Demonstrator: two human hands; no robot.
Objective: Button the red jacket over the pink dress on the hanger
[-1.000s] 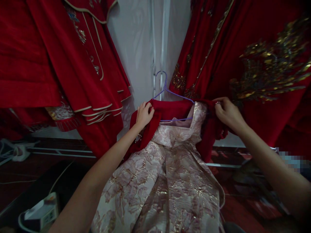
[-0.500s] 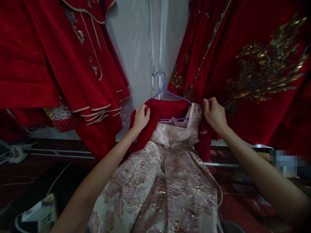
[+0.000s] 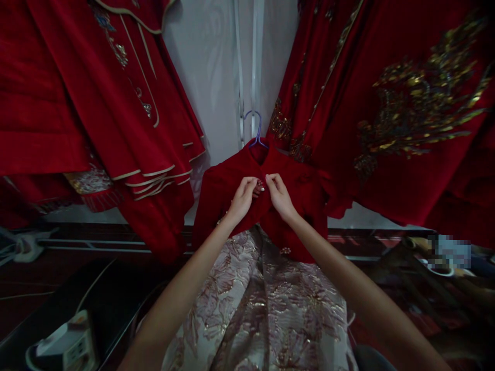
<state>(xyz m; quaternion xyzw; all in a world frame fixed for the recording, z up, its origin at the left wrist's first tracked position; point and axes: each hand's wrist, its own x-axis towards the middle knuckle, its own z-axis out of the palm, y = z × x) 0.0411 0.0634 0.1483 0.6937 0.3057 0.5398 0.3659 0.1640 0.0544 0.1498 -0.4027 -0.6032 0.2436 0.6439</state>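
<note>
Just below the purple hanger, the left hand and right hand each pinch a front edge of the red jacket, grips narrow, holding the edges together over the brocade dress.

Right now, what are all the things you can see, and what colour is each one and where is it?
Short jacket: one, red, on the hanger in the middle, its front edges pulled together.
Hanger: one, purple wire, only the hook shows above the jacket collar.
Brocade skirt: one, pale pink with gold flowers, hanging below the jacket.
Hanging robes, left: several, red with cream trim.
Hanging robe, right: one, red with gold embroidery.
Wall panel: one, white, behind the clothes.
Box-like device: one, white, bottom left.
Left hand: pinching the jacket's front at the centre.
Right hand: pinching the jacket's front beside the left hand.
</note>
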